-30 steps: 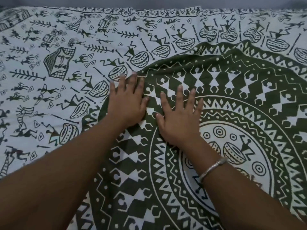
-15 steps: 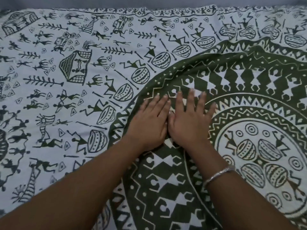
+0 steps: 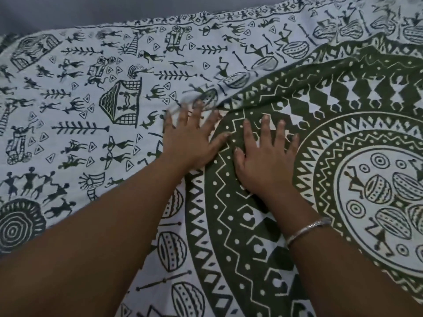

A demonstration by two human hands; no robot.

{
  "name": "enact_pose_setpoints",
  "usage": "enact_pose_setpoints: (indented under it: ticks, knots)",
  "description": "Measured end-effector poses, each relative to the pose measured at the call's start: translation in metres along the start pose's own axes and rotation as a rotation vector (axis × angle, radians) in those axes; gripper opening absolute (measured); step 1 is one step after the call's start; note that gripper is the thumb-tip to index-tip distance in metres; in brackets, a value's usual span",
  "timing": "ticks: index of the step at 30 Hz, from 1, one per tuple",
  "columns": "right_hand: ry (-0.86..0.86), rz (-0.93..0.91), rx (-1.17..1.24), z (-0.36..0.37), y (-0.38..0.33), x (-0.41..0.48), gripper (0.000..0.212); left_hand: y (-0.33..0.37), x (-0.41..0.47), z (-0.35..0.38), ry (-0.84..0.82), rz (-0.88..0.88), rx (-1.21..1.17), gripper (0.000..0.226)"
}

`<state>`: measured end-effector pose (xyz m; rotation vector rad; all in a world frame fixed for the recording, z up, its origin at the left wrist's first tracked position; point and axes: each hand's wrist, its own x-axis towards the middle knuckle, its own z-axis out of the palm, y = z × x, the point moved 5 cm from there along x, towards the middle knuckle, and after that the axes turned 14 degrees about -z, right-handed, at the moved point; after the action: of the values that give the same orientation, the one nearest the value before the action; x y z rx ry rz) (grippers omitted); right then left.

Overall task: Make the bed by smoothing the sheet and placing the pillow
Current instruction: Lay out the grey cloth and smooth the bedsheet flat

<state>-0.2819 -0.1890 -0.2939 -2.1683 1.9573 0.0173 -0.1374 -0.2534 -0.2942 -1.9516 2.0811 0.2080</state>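
A white sheet (image 3: 91, 138) printed with dark green figures, huts and a large round mandala covers the bed and fills the head view. My left hand (image 3: 191, 139) lies flat on it with fingers spread, at the outer edge of the mandala; its fingertips are blurred. Just to its right, my right hand (image 3: 263, 156) presses palm down on the green band, fingers spread, a silver bangle on the wrist. A soft fold runs up and right from my left fingertips. No pillow is in view.
The sheet's far hem (image 3: 160, 21) runs along the top, with a plain grey surface (image 3: 57, 12) beyond it. The sheet stretches on to the left and right past the frame.
Both hands have slid left across the sheet and now lie slightly apart with fingers spread. The view has swung left and tilted, showing more of the white figured area.
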Motion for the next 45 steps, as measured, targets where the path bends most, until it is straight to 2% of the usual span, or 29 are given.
enact_pose_setpoints:
  ticks: [3,5,7,8,11,13,15,17,18,20,23,24,26,28,30,33,34,36,38,39,43,45]
  knots:
    - [-0.006,0.01,0.0,0.0,0.001,-0.001,0.064,-0.002,0.001,-0.012,0.065,-0.077,0.033,0.078]
    - [0.004,0.018,0.015,-0.001,-0.002,0.0,0.066,0.003,-0.008,-0.018,0.173,0.043,0.052,0.08]
    - [-0.009,0.025,0.02,-0.001,-0.004,0.001,0.068,-0.001,-0.013,-0.008,0.13,0.171,0.092,0.08]
    - [-0.013,0.024,0.016,-0.001,-0.005,0.001,0.068,-0.009,-0.009,-0.004,0.097,0.171,0.096,0.077]
    - [-0.026,0.022,0.024,-0.002,-0.005,0.001,0.069,-0.039,0.023,-0.008,0.047,0.001,0.084,0.062]
    - [-0.039,0.019,0.024,-0.003,-0.008,0.003,0.071,-0.046,0.031,-0.024,0.116,-0.056,0.121,0.059]
    - [-0.042,-0.023,0.04,-0.003,-0.02,0.005,0.073,-0.038,0.014,-0.033,0.24,0.049,0.102,0.06]
    - [-0.031,-0.117,0.034,-0.001,-0.043,0.007,0.07,-0.038,-0.018,-0.016,0.238,0.141,0.117,0.063]
    - [-0.034,-0.164,0.028,0.001,-0.058,0.007,0.068,-0.048,-0.032,-0.002,0.197,0.125,0.13,0.064]
    - [-0.049,-0.221,0.013,0.006,-0.082,0.009,0.068,-0.08,-0.034,0.017,0.114,-0.027,0.093,0.064]
    - [-0.079,-0.263,-0.018,0.008,-0.091,0.013,0.073,-0.099,-0.019,0.003,0.15,-0.159,0.109,0.068]
    - [-0.07,-0.257,-0.006,0.008,-0.09,0.013,0.073,-0.095,-0.023,-0.004,0.202,-0.135,0.128,0.067]
    - [-0.015,-0.15,0.023,0.008,-0.081,0.006,0.073,-0.078,-0.043,-0.003,0.234,0.079,0.14,0.065]
    - [0.014,-0.029,0.015,0.01,-0.08,-0.004,0.072,-0.078,-0.068,0.016,0.144,0.252,0.159,0.065]
    - [-0.001,-0.025,0.002,0.014,-0.097,-0.006,0.07,-0.111,-0.061,0.025,0.085,0.152,0.122,0.066]
    - [-0.018,-0.169,-0.001,0.019,-0.133,0.0,0.065,-0.168,-0.033,0.015,0.041,-0.165,0.08,0.064]
    - [-0.018,-0.198,0.006,0.018,-0.14,0.002,0.064,-0.174,-0.034,0.01,0.067,-0.167,0.068,0.063]
    - [-0.008,-0.193,0.021,0.019,-0.145,0.005,0.064,-0.159,-0.052,0.008,0.15,0.052,0.034,0.064]
    - [0.014,-0.154,0.006,0.021,-0.145,0.002,0.063,-0.139,-0.08,0.026,0.109,0.267,0.041,0.066]
    - [0.031,-0.14,-0.006,0.022,-0.145,-0.001,0.063,-0.14,-0.085,0.033,0.08,0.251,0.032,0.065]
    - [0.042,-0.136,-0.008,0.024,-0.147,-0.004,0.063,-0.189,-0.058,0.038,0.068,-0.149,-0.04,0.06]
    - [0.02,-0.113,0.014,0.021,-0.147,-0.003,0.063,-0.198,-0.052,0.025,0.063,-0.255,-0.055,0.061]
